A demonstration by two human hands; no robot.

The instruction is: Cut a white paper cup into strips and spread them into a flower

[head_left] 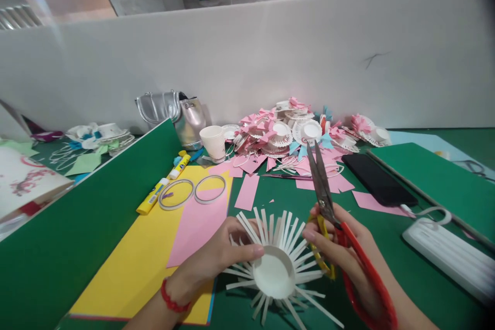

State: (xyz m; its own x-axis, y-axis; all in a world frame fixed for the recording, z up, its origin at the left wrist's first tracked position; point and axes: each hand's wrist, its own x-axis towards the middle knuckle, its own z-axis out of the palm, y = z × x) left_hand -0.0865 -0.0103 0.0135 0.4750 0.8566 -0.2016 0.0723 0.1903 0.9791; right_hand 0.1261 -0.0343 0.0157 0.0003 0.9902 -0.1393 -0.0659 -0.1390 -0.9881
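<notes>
My left hand (222,252) grips the rim of a white paper cup (274,270) whose wall is cut into many thin strips splayed outward like rays. A red bracelet circles that wrist. My right hand (344,255) is closed on scissors (324,193) with red and yellow handles. Their blades are nearly closed and point up and away, just right of the cup. Both hands hover over the green table (278,201) near its front edge.
Yellow (127,273) and pink paper sheets (199,224) lie left of the cup, with two tape rings (178,193) and glue sticks (152,197). Behind are a plain cup (213,142), a silver bag (174,111) and a pile of finished pieces (294,131). A phone (377,178) and power strip (450,252) lie right.
</notes>
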